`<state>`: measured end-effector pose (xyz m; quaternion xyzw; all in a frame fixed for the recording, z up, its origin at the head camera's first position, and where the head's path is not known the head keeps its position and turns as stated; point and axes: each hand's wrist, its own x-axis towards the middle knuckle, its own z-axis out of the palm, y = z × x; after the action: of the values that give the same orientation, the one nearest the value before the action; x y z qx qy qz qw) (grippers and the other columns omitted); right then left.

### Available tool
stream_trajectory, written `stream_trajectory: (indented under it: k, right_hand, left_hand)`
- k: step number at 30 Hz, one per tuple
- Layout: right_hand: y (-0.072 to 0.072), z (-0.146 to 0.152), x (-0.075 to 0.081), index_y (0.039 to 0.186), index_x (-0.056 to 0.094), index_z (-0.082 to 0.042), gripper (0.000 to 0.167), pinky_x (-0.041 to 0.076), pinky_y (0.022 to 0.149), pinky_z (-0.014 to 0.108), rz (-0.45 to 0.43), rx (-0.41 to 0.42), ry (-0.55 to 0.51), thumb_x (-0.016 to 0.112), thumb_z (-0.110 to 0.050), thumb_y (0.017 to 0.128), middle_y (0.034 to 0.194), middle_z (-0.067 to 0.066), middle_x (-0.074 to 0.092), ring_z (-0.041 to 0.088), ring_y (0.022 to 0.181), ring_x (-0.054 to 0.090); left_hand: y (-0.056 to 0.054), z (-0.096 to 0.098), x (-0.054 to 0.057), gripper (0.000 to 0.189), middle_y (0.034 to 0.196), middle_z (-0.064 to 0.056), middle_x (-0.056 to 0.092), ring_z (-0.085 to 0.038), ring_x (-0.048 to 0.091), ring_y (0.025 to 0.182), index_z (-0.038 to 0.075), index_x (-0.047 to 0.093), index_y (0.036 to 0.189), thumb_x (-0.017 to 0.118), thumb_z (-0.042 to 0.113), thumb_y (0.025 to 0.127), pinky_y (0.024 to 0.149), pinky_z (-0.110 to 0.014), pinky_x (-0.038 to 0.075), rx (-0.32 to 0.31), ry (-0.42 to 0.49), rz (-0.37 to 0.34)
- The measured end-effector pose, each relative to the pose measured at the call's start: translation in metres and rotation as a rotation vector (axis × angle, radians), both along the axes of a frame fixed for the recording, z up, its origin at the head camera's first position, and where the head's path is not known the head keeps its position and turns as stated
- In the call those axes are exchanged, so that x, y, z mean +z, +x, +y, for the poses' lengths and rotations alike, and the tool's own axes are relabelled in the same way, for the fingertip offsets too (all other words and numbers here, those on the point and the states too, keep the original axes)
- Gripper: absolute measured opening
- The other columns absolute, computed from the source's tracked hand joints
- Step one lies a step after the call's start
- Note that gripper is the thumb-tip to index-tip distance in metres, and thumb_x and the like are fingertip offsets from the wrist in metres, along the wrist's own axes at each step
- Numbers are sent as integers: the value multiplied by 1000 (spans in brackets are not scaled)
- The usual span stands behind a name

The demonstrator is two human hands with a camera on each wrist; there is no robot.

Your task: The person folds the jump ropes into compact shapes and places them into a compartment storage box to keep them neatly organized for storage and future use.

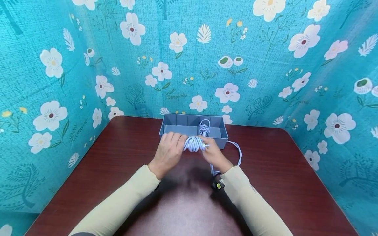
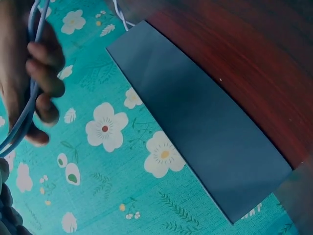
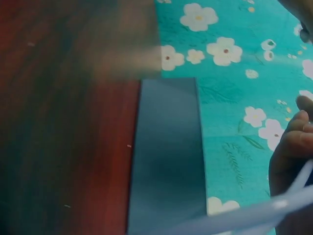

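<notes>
In the head view, a pale blue cable (image 1: 194,144) is wound into a thick bundle in front of the box. My left hand (image 1: 169,150) grips the bundle's left end, and my right hand (image 1: 213,152) holds its right end. A doubled length of the same colour cable (image 1: 240,152) loops from beside the box towards my right wrist. In the left wrist view, two cable strands (image 2: 32,93) run across curled fingers. A blurred strand (image 3: 274,208) crosses the bottom of the right wrist view. My palms hide where the cable ends lie.
Just beyond my hands stands a grey-blue divided box (image 1: 180,129). Another tied cable bundle (image 1: 204,129) stands in its right compartment. The dark red table (image 1: 118,164) is bordered by a turquoise flowered cloth (image 1: 189,85). A black band with a yellow-green part (image 1: 218,185) shows at my right wrist.
</notes>
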<state>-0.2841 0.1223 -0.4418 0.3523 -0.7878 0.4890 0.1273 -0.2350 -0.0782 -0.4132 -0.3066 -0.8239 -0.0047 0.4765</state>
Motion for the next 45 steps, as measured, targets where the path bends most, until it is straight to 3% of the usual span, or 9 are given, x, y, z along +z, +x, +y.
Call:
stream_trajectory:
  k: [5, 13, 20, 27, 31, 37, 45]
  right_hand:
    - [10, -7, -7, 70, 61, -4, 36, 37, 48, 28, -29, -85, 74, 44, -11, 101, 55, -2, 48, 9, 49, 44]
    - [22, -19, -16, 92, 65, -11, 28, 43, 57, 27, 95, -41, 154, 42, -19, 105, 67, -8, 51, 6, 61, 50]
    - [35, -26, -17, 78, 58, -12, 29, 43, 58, 26, 111, -32, 222, 43, -14, 103, 69, -10, 51, 7, 63, 50]
    - [47, -28, 0, 91, 56, -15, 12, 43, 63, 27, 194, 7, 372, 54, -24, 99, 74, -8, 49, 9, 69, 50]
    - [51, -26, 13, 90, 56, -15, 14, 43, 59, 26, 267, 14, 452, 65, -25, 92, 72, -9, 48, 8, 66, 49]
    - [60, -24, 36, 84, 58, -14, 13, 41, 56, 24, 371, -23, 481, 69, -18, 90, 67, -10, 47, 7, 60, 46]
    - [69, -15, 64, 84, 60, -12, 13, 44, 54, 26, 517, -89, 483, 71, -17, 89, 67, -6, 51, 9, 56, 48]
  left_hand:
    - [-3, 0, 4, 17, 94, -15, 62, -28, 54, 78, -3, 62, 107, 60, 8, 94, 60, -37, 41, 61, 18, -4]
    - [-10, -4, 4, 24, 95, -14, 61, -28, 55, 81, -1, 60, 110, 66, 10, 89, 60, -37, 42, 127, 61, -13]
    - [-11, -4, 0, 23, 92, -15, 60, -28, 54, 77, -2, 61, 110, 64, 9, 89, 57, -37, 41, 152, 58, -13]
    - [-12, 0, -1, 26, 91, -14, 60, -27, 51, 73, -2, 60, 113, 63, 12, 90, 56, -37, 39, 200, 21, -27]
    - [-12, 1, -2, 27, 90, -14, 60, -27, 50, 71, -1, 61, 113, 62, 13, 91, 54, -36, 38, 209, 5, -12]
    - [-14, 2, -4, 25, 88, -13, 60, -27, 50, 71, -1, 63, 114, 58, 10, 92, 55, -37, 37, 225, -5, 22]
    - [-13, 2, -5, 26, 88, -12, 61, -27, 51, 73, 1, 64, 118, 53, 9, 96, 57, -38, 38, 211, -8, 13]
